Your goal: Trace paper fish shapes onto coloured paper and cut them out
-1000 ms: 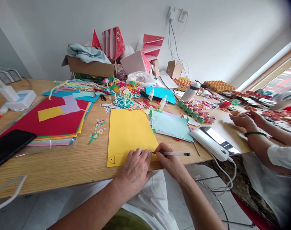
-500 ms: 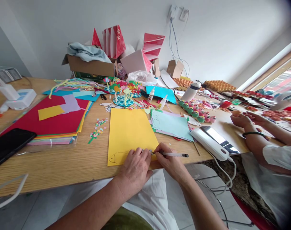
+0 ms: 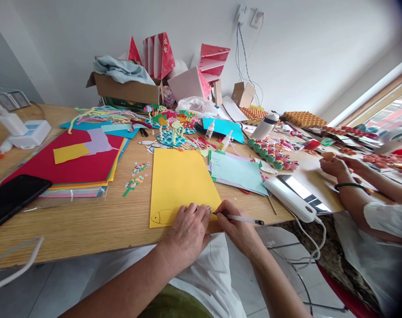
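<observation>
A yellow sheet of paper (image 3: 184,176) lies at the table's front edge. Along its lower left runs a drawn fish outline (image 3: 157,217) with an eye and a gill line. My left hand (image 3: 191,223) lies flat on the sheet's lower part, pressing it down and covering the rest of the outline. A small patterned piece (image 3: 204,207), perhaps a paper cutout, peeks out beyond its fingertips. In my right hand (image 3: 236,225) is a pen (image 3: 244,218) with a clear barrel and dark end. Its tip touches down near the sheet's lower right corner, close to my left fingers.
Left are a stack of coloured paper (image 3: 78,168) and a black phone (image 3: 15,198). Pale green paper (image 3: 237,172) and a white corded device (image 3: 290,198) lie right. Paper fish crafts (image 3: 171,128) and glue bottles (image 3: 210,129) stand behind. Another person's hands (image 3: 336,165) work at far right.
The pen and my right hand have shifted slightly to the right. My left hand stays in place on the yellow sheet. The whole view has moved a little.
</observation>
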Demonstrator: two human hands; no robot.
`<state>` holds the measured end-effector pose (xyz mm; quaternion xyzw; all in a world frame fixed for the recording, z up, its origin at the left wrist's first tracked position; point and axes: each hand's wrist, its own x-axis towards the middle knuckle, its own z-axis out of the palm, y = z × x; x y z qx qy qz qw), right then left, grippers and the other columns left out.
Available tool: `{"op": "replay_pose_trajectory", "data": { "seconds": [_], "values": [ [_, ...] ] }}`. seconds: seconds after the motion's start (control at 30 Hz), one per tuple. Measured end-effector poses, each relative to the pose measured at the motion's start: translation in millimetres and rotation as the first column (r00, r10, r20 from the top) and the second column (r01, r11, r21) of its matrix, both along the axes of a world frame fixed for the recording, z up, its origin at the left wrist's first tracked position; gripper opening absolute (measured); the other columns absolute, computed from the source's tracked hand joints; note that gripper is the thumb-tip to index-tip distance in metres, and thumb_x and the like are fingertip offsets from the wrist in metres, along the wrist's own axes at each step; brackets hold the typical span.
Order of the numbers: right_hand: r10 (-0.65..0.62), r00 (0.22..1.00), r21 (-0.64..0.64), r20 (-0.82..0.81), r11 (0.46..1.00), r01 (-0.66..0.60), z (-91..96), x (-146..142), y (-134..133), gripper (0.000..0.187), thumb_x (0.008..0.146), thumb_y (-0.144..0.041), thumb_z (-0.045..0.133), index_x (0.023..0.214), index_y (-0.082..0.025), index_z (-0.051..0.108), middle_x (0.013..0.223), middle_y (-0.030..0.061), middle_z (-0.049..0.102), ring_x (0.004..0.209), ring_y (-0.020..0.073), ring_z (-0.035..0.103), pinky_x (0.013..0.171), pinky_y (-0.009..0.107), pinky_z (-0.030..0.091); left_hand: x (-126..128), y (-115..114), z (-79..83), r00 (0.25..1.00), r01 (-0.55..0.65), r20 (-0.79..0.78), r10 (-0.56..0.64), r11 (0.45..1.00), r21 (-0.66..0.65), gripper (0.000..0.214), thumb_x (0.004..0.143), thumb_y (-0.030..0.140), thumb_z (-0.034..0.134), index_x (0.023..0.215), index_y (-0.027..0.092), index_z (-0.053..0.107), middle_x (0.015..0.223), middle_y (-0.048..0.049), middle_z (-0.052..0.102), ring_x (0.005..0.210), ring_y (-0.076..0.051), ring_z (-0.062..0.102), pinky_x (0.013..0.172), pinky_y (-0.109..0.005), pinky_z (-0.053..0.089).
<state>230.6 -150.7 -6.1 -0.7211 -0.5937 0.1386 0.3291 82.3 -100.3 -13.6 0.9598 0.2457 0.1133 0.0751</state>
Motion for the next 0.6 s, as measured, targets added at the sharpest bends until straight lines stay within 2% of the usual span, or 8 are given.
{"op": "replay_pose_trajectory", "data": {
  "seconds": [0.27,0.6],
  "values": [
    [0.009,1.0,-0.01,-0.028,1.0,-0.009,0.2,-3.4,-1.9,0.008,0.07,-0.017,0.044,0.063,-0.021,0.045,0.053,-0.0043,0.046,0.052,0.0118,0.04,0.05,0.023,0.03,-0.5,-0.5,0.3,1.0,-0.002,-0.01,0.002,1.0,0.007,0.042,0.081,0.032,0.053,0.118,0.015,0.042,0.105,-0.0057,0.05,0.094,-0.022,0.043,0.08,-0.037,0.038],
    [-0.02,0.995,0.012,-0.096,1.0,0.021,-5.0,7.6,5.9,0.009,0.072,-0.018,0.043,0.064,-0.021,0.044,0.054,-0.0046,0.045,0.052,0.0116,0.04,0.049,0.023,0.029,0.2,0.2,-1.1,1.0,-0.003,0.016,0.003,1.0,0.019,0.043,0.081,0.032,0.052,0.119,0.014,0.043,0.105,-0.0063,0.052,0.093,-0.023,0.043,0.079,-0.038,0.038]
  ]
}}
